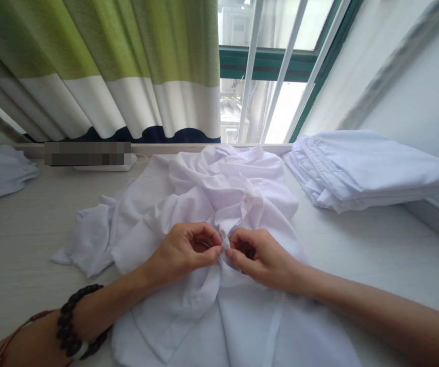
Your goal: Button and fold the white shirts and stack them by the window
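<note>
A white shirt point(188, 214) lies loosely spread and wrinkled across the middle of the table, with its collar towards the window. My left hand point(190, 250) pinches the front edge of the shirt between thumb and fingers. Right beside it, my right hand point(259, 255) pinches the same strip from the other side, so the fingertips nearly meet. Any button between them is too small to make out. One sleeve point(93, 234) spreads out to the left.
Folded white garments point(380, 168) are stacked at the right by the wall. More white cloth point(1, 171) lies at the far left. A small white item point(115, 165), partly blurred out, rests near the back ledge, below a green and white curtain point(127, 71) and a barred window point(273, 71).
</note>
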The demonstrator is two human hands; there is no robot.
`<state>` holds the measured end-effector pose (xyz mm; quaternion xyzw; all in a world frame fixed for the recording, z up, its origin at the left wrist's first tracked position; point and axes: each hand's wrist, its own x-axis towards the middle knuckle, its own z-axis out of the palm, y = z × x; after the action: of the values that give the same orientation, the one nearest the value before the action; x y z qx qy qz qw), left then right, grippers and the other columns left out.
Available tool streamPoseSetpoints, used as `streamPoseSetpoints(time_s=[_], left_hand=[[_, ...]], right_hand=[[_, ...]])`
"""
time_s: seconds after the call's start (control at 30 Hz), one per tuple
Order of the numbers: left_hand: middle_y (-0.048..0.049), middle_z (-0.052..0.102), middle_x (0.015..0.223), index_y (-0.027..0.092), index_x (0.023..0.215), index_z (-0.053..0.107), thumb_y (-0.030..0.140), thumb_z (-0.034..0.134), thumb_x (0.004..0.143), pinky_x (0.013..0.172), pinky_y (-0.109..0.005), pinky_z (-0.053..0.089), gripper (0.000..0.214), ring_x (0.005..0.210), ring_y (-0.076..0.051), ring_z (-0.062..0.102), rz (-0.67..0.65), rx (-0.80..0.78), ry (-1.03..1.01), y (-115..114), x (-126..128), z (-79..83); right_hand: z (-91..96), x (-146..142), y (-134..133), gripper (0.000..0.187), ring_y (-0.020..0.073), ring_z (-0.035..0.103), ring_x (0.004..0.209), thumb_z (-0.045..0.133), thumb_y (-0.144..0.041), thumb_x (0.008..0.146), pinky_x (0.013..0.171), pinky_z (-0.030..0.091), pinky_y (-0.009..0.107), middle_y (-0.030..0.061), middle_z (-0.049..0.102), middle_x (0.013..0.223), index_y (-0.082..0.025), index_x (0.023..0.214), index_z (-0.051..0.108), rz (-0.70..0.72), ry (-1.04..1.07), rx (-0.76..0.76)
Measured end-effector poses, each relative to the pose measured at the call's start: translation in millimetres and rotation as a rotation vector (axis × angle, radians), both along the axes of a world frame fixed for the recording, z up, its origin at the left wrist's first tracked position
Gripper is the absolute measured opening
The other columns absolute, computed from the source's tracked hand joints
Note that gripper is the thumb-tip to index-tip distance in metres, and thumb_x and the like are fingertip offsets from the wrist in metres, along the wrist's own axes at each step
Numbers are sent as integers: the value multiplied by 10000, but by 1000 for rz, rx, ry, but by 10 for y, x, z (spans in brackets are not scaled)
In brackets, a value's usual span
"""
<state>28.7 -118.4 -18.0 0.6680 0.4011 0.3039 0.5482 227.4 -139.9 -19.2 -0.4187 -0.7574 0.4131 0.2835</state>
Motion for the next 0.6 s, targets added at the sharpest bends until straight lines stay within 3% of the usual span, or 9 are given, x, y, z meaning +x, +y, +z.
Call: streamPoseSetpoints(time_s=[0.23,0.47,0.6], left_hand=[[3,647,740,159,774,602,230,677,701,621,-190,513,126,662,-110,618,26,28,31,-22,30,30],[1,687,764,169,813,663,285,632,777,611,-187,484,126,701,-131,634,-67,4,127,3,2,-1],[24,638,662,168,756,670,278,574,826,544,-169,420,162,619,-109,582,-117,195,275,-8,-18,25]], right_hand=[[15,-7,-13,181,63,370,517,524,-253,849,475,291,189,-56,435,577,-180,697,457,6,-30,24],[-61,-8,-39,204,61,329,494,514,-210,821,470,251,201,-63,401,563,-191,657,395,-22,-115,153],[-87,2,-54,188,65,344,496,518,-215,814,480,260,202,-58,414,567,-192,662,409,-21,-155,177]])
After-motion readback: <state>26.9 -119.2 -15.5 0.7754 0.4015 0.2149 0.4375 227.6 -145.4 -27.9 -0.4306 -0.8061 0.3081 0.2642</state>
